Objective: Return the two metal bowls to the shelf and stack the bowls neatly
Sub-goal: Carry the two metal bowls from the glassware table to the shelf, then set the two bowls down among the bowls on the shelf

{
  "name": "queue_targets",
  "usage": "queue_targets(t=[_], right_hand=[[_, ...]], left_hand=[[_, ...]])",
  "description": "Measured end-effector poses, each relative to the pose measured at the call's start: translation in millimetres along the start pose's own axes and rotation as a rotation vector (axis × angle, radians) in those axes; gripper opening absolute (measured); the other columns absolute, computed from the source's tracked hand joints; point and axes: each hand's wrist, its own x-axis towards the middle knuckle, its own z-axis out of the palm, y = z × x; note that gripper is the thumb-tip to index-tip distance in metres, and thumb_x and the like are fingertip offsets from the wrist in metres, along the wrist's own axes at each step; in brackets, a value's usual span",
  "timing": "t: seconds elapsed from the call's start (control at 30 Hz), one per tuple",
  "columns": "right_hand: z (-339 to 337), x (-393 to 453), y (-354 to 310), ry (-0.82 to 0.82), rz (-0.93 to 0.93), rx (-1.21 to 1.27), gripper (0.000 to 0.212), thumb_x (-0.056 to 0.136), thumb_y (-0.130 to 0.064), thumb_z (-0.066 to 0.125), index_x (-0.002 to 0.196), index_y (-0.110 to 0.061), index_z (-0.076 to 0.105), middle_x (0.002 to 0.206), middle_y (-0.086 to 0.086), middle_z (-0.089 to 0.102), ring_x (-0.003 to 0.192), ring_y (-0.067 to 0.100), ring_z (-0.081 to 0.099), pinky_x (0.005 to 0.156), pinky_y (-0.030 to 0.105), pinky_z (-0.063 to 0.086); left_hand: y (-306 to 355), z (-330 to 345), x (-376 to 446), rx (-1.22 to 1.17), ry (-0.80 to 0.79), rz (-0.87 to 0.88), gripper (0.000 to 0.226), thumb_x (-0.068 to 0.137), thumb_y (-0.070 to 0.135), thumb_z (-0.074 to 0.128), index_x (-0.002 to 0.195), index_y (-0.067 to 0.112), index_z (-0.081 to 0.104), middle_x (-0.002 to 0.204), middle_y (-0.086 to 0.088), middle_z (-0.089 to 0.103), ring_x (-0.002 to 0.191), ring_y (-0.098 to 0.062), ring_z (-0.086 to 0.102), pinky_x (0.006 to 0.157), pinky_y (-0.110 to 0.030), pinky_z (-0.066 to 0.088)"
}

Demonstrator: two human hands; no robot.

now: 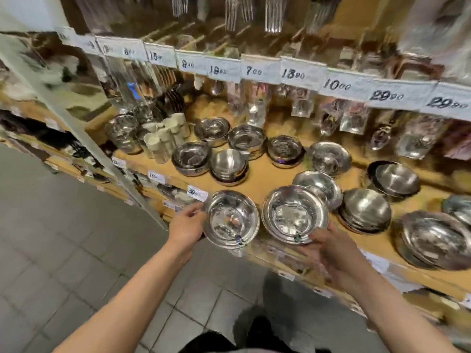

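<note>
1. Here, at the front edge of a tan wooden store shelf [257,184], a person holds two shiny round metal bowls, one in each hand, both still off the shelf stacks
2. The left hand [187,226] grips the left metal bowl [231,219] by its near-left rim, fingers curled round the edge; the bowl hangs over the shelf lip
3. The right hand [328,247] holds the right metal bowl [294,214] from below at its near rim, fingers wrapped under it, just beside a tilted steel bowl [319,187] on the shelf
4. Judged from this, neither bowl is set down yet: placing and neat stacking both remain, likely onto a stack of steel bowls [364,210] nearby
</note>
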Motion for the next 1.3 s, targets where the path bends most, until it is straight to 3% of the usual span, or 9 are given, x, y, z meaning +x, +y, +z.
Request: queue_targets(t=[0.2, 0.33, 0.4, 0.5, 0.67, 0.93, 1.1, 1.2, 1.3], right_hand=[[12.1, 39.9, -30.8, 0.213, -0.016, 0.015, 0.032, 0.094, 0.011, 0.051, 0.115, -0.010, 0.063, 0.098, 0.011, 0.079, 0.087, 0.027, 0.077, 0.058, 0.027, 0.062], [17.9, 35.7, -36.1, 0.364, -0.059, 0.115, 0.029, 0.094, 0.009, 0.053, 0.112, -0.011, 0.065, 0.096, 0.009, 0.080, 0.090, 0.027, 0.077, 0.062, 0.029, 0.064], [23.3, 29.7, -36.5, 0.438, -0.080, 0.190, 0.028, 0.093, 0.010, 0.052, 0.107, -0.009, 0.066, 0.092, 0.008, 0.080, 0.088, 0.024, 0.077, 0.060, 0.028, 0.063], [34.6, 20.7, -31.9, 0.525, -0.107, 0.260, 0.027, 0.094, 0.011, 0.051, 0.105, -0.009, 0.066, 0.088, 0.006, 0.080, 0.077, 0.019, 0.078, 0.063, 0.032, 0.064], [51.2, 8.1, -20.5, 0.606, -0.130, 0.275, 0.028, 0.096, 0.008, 0.052, 0.118, -0.003, 0.064, 0.090, 0.008, 0.080, 0.076, 0.020, 0.078, 0.067, 0.033, 0.064], [47.9, 1.8, -8.2, 0.636, -0.129, 0.326, 0.019, 0.095, 0.005, 0.056, 0.109, -0.003, 0.066, 0.102, 0.016, 0.078, 0.084, 0.023, 0.078, 0.060, 0.028, 0.062], [39.8, 10.2, -14.1, 0.552, -0.098, 0.329, 0.027, 0.093, 0.011, 0.055, 0.114, -0.003, 0.064, 0.101, 0.018, 0.078, 0.084, 0.026, 0.078, 0.059, 0.027, 0.062], [32.7, 16.4, -22.3, 0.492, -0.090, 0.297, 0.025, 0.093, 0.012, 0.053, 0.111, -0.001, 0.066, 0.102, 0.019, 0.077, 0.082, 0.027, 0.078, 0.058, 0.027, 0.062], [27.6, 23.6, -29.2, 0.461, -0.076, 0.271, 0.023, 0.093, 0.011, 0.053, 0.107, -0.002, 0.066, 0.097, 0.019, 0.078, 0.075, 0.025, 0.077, 0.058, 0.027, 0.062]], left_hand=[[15.4, 46.5, 91.1, 0.203, -0.170, 0.029, 0.024, 0.092, 0.011, 0.056, 0.102, 0.018, 0.077, 0.088, -0.006, 0.077, 0.078, -0.024, 0.068, 0.071, -0.039, 0.057], [14.6, 84.1, 133.1, 0.288, -0.303, 0.104, 0.021, 0.096, 0.011, 0.060, 0.094, 0.024, 0.076, 0.066, 0.014, 0.071, 0.054, 0.000, 0.061, 0.050, -0.019, 0.048], [16.0, 98.6, 142.5, 0.336, -0.383, 0.130, 0.022, 0.095, 0.013, 0.062, 0.094, 0.029, 0.076, 0.073, 0.021, 0.070, 0.068, -0.004, 0.064, 0.063, -0.020, 0.052], [18.7, 114.4, 151.3, 0.469, -0.468, 0.163, 0.031, 0.098, 0.013, 0.057, 0.125, 0.020, 0.070, 0.114, 0.008, 0.069, 0.093, -0.013, 0.063, 0.077, -0.019, 0.051], [20.3, 133.9, 159.0, 0.542, -0.545, 0.210, 0.020, 0.096, 0.011, 0.054, 0.098, 0.018, 0.073, 0.099, -0.008, 0.075, 0.091, -0.029, 0.067, 0.071, -0.032, 0.048], [23.7, 148.9, 160.6, 0.503, -0.494, 0.098, 0.032, 0.093, 0.025, 0.070, 0.122, 0.012, 0.069, 0.111, -0.007, 0.073, 0.092, -0.023, 0.063, 0.087, -0.033, 0.050], [15.4, 148.9, 142.0, 0.516, -0.360, 0.052, 0.063, 0.090, 0.023, 0.074, 0.144, 0.005, 0.047, 0.136, -0.013, 0.061, 0.123, -0.033, 0.058, 0.105, -0.037, 0.047], [8.7, 151.0, 132.2, 0.546, -0.298, -0.053, 0.064, 0.090, 0.018, 0.071, 0.142, -0.001, 0.039, 0.129, -0.013, 0.058, 0.115, -0.030, 0.057, 0.096, -0.033, 0.049], [3.1, 152.3, 127.4, 0.473, -0.256, -0.133, 0.030, 0.092, 0.010, 0.066, 0.117, 0.001, 0.053, 0.115, -0.014, 0.067, 0.098, -0.026, 0.061, 0.088, -0.032, 0.052]])
